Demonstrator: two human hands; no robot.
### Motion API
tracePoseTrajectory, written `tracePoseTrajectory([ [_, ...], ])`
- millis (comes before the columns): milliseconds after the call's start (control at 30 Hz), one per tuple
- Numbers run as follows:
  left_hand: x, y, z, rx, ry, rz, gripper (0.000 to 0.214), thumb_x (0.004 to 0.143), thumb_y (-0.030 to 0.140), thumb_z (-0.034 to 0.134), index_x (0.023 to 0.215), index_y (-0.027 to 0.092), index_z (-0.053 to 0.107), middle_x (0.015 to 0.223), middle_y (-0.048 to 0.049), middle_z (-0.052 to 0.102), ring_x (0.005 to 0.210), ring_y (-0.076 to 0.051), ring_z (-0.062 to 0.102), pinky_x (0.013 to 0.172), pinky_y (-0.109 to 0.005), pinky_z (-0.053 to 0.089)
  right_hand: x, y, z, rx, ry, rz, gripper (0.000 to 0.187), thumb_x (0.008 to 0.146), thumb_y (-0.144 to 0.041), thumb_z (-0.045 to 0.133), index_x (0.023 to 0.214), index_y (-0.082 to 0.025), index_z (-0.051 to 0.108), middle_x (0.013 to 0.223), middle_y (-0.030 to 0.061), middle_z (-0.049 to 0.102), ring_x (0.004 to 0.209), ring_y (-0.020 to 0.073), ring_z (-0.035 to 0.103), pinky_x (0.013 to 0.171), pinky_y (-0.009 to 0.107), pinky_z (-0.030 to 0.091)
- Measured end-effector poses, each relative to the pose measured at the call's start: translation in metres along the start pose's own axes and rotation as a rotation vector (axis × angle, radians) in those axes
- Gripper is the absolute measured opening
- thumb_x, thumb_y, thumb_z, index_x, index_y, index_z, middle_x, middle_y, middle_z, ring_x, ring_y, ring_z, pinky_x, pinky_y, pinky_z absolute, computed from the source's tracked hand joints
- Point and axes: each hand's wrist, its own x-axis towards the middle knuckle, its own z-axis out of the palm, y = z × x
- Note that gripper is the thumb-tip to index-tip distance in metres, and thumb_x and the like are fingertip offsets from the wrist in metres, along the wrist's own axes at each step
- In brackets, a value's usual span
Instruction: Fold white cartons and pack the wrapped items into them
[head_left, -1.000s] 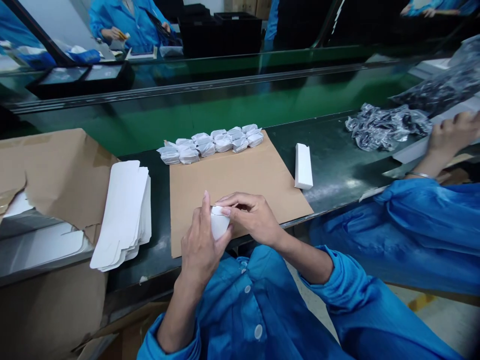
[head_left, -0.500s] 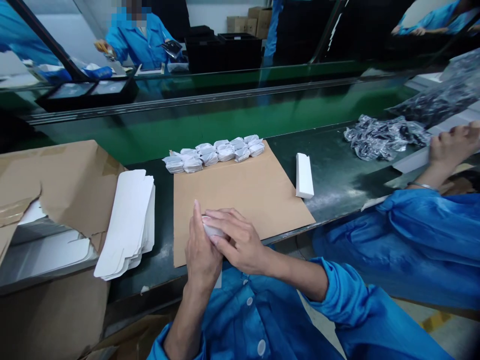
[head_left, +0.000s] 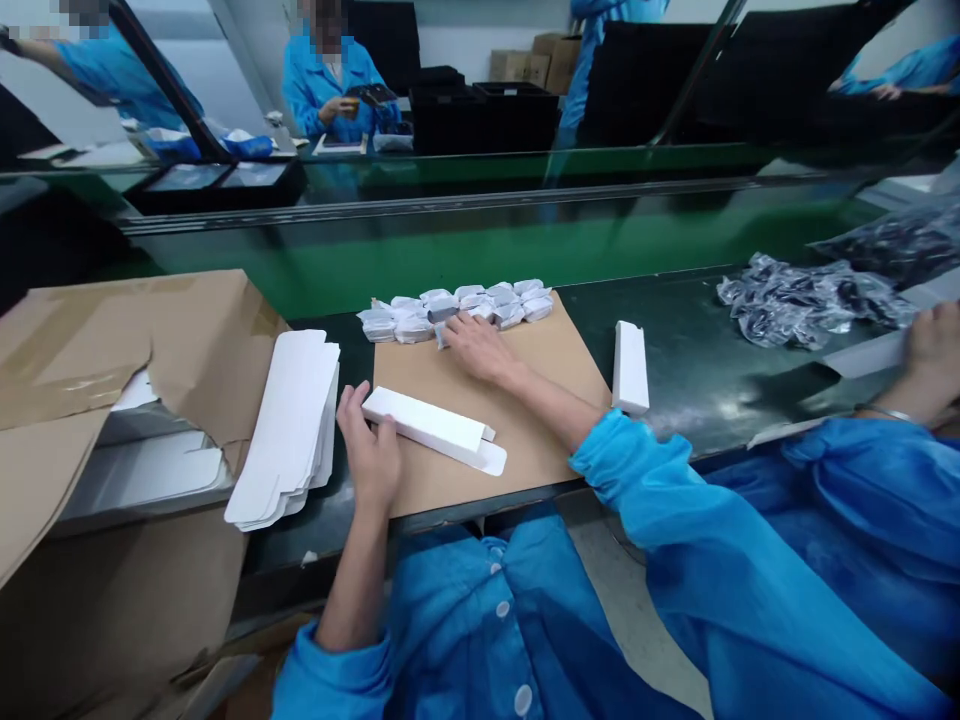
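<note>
My left hand (head_left: 369, 445) grips one end of a slim white carton (head_left: 431, 425), thumb on the near side. The carton lies slanted above a brown cardboard sheet (head_left: 427, 485), its far end uncapped with a flap sticking out to the right. At the sheet's back edge, my right hand (head_left: 480, 345) has its fingers curled down on a small white wrapped packet (head_left: 441, 336); part of that packet is hidden by the fingers. Several similar wrapped packets (head_left: 397, 322) sit in a double row around it.
Flat white cartons (head_left: 289, 420) are stacked left, beside a torn cardboard box (head_left: 202, 320). Another white carton (head_left: 630, 368) stands to the right. Farther right are crumpled clear plastic bags (head_left: 810, 295) and a neighbour's hand (head_left: 934, 360). Co-workers in blue sit beyond the green ledge (head_left: 450, 240).
My hands have parted from around a white item. The left now holds a carton lengthwise, and the right has reached forward to the packets. The whole view has shifted slightly.
</note>
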Motion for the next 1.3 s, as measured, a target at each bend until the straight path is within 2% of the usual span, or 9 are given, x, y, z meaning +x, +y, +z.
tracePoseTrajectory([
  [167, 0.003, 0.014, -0.022, 0.736, -0.595, 0.685, 0.059, 0.086, 0.024, 0.058, 0.143, 0.026, 0.043, 0.154, -0.0111, 0.039, 0.147, -0.029, 0.027, 0.118, -0.055, 0.021, 0.006, 0.005, -0.004, 0.026, -0.043, -0.062, 0.041, 0.093, -0.004, 0.029, 0.128, -0.006, 0.052, 0.126, 0.0207, 0.056, 0.118, 0.0307, 0.042, 0.095, 0.045, 0.033],
  [233, 0.012, 0.018, -0.019, 0.854, -0.791, 0.787, 0.061, 0.084, 0.025, 0.064, 0.141, 0.028, 0.045, 0.149, -0.0091, 0.047, 0.141, -0.03, 0.037, 0.116, -0.056, 0.025, 0.005, -0.001, -0.006, 0.05, -0.084, -0.098, 0.04, 0.092, -0.004, 0.032, 0.124, -0.005, 0.056, 0.119, 0.0206, 0.06, 0.115, 0.0304, 0.044, 0.095, 0.045, 0.033],
  [333, 0.019, 0.016, -0.018, 0.95, -0.875, 0.868, 0.052, 0.082, 0.03, 0.068, 0.132, 0.025, 0.055, 0.13, -0.0093, 0.063, 0.121, -0.028, 0.056, 0.103, -0.048, 0.043, -0.018, -0.01, -0.009, 0.117, -0.155, -0.192, 0.034, 0.089, -0.007, 0.045, 0.118, -0.013, 0.062, 0.112, 0.0128, 0.066, 0.108, 0.0259, 0.051, 0.093, 0.04, 0.038],
  [533, -0.005, 0.002, -0.04, 0.982, -0.584, 1.144, 0.038, 0.09, 0.041, 0.058, 0.118, 0.016, 0.065, 0.094, -0.0099, 0.072, 0.083, -0.022, 0.064, 0.071, -0.033, 0.049, -0.1, 0.0, -0.02, 0.372, -0.099, 0.032, 0.039, 0.089, -0.026, 0.061, 0.125, -0.012, 0.059, 0.115, 0.013, 0.065, 0.106, 0.0242, 0.058, 0.093, 0.038, 0.047],
  [633, -0.015, 0.005, -0.044, 0.96, -0.366, 1.216, 0.038, 0.087, 0.04, 0.063, 0.118, 0.017, 0.064, 0.094, -0.0084, 0.073, 0.079, -0.021, 0.064, 0.067, -0.031, 0.046, -0.132, -0.004, -0.036, 0.418, 0.076, 0.229, 0.043, 0.092, -0.028, 0.058, 0.131, -0.009, 0.053, 0.118, 0.0155, 0.062, 0.101, 0.022, 0.061, 0.086, 0.036, 0.052],
  [733, -0.021, 0.012, -0.04, 0.925, -0.252, 1.233, 0.041, 0.085, 0.04, 0.066, 0.118, 0.018, 0.064, 0.093, -0.0078, 0.073, 0.077, -0.021, 0.064, 0.066, -0.031, 0.044, -0.158, -0.023, -0.055, 0.443, 0.255, 0.169, 0.045, 0.093, -0.028, 0.056, 0.135, -0.012, 0.05, 0.121, 0.0157, 0.061, 0.107, 0.0228, 0.061, 0.089, 0.037, 0.054],
  [967, -0.036, 0.024, -0.04, 0.865, -0.312, 1.25, 0.049, 0.084, 0.036, 0.068, 0.128, 0.019, 0.056, 0.095, -0.0088, 0.073, 0.079, -0.023, 0.063, 0.071, -0.033, 0.046, -0.176, -0.033, -0.087, 0.479, -0.033, -0.193, 0.038, 0.093, -0.016, 0.052, 0.131, -0.014, 0.051, 0.123, 0.0147, 0.061, 0.114, 0.023, 0.059, 0.096, 0.04, 0.052],
  [1167, -0.039, 0.027, -0.045, 0.817, -0.282, 1.269, 0.056, 0.081, 0.035, 0.071, 0.132, 0.019, 0.053, 0.095, -0.0098, 0.072, 0.081, -0.023, 0.063, 0.074, -0.033, 0.047, -0.172, -0.041, -0.105, 0.481, 0.062, -0.102, 0.028, 0.094, -0.014, 0.049, 0.12, -0.014, 0.058, 0.116, 0.0154, 0.062, 0.108, 0.0231, 0.06, 0.09, 0.04, 0.053],
  [1300, -0.047, 0.021, -0.038, 0.835, -0.244, 1.219, 0.05, 0.081, 0.035, 0.071, 0.126, 0.018, 0.058, 0.094, -0.0097, 0.072, 0.08, -0.023, 0.062, 0.072, -0.033, 0.046, -0.173, -0.043, -0.104, 0.949, -0.082, -0.027, 0.05, 0.09, -0.009, 0.053, 0.138, -0.021, 0.048, 0.125, 0.0097, 0.063, 0.114, 0.0173, 0.061, 0.1, 0.036, 0.051],
])
